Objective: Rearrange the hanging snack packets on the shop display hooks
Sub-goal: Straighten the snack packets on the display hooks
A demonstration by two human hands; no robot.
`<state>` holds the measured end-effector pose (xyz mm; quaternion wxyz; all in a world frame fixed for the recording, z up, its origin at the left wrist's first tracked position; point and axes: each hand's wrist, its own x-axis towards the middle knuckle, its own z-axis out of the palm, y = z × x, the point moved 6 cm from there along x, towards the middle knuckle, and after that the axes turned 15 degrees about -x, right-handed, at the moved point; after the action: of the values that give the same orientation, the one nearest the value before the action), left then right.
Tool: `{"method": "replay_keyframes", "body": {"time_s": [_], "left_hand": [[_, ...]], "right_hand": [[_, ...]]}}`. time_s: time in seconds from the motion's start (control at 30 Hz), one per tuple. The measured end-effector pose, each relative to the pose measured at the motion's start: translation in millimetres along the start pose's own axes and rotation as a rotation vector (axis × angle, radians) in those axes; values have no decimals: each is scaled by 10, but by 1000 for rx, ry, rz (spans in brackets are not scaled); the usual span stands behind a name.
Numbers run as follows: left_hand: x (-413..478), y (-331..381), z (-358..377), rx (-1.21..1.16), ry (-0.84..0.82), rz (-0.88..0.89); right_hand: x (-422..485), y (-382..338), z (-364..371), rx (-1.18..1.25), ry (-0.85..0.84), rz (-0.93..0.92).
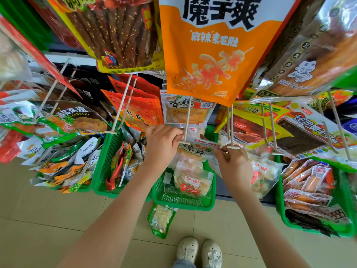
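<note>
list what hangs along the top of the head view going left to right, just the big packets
Red-and-yellow packet of dark sesame-coated sticks → big orange packet → brownish packet with a cartoon figure. Below the orange one, the left hand and right hand hold a smaller snack packet at the hooks.

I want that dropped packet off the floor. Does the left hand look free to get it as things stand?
Probably not at once. The left hand is up at a hook, gripping the packet both hands hold. The fallen packet lies in the open on the floor, below the green basket, nothing covering it.
</note>
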<state>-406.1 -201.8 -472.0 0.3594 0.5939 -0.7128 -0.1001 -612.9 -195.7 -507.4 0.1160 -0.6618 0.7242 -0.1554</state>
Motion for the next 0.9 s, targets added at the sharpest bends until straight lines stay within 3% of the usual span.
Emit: {"method": "replay_keyframes", "body": {"time_s": [0.4, 0.63, 0.9], "left_hand": [[90, -102, 8, -153, -64, -114], [139, -115, 18, -239, -148, -85], [142, -117, 52, -274, -117, 32]], "right_hand": [[34, -43, -102, 63, 30, 44], [38, -2, 59, 113, -52, 161], [68, 4, 158, 200, -79, 213]]}}
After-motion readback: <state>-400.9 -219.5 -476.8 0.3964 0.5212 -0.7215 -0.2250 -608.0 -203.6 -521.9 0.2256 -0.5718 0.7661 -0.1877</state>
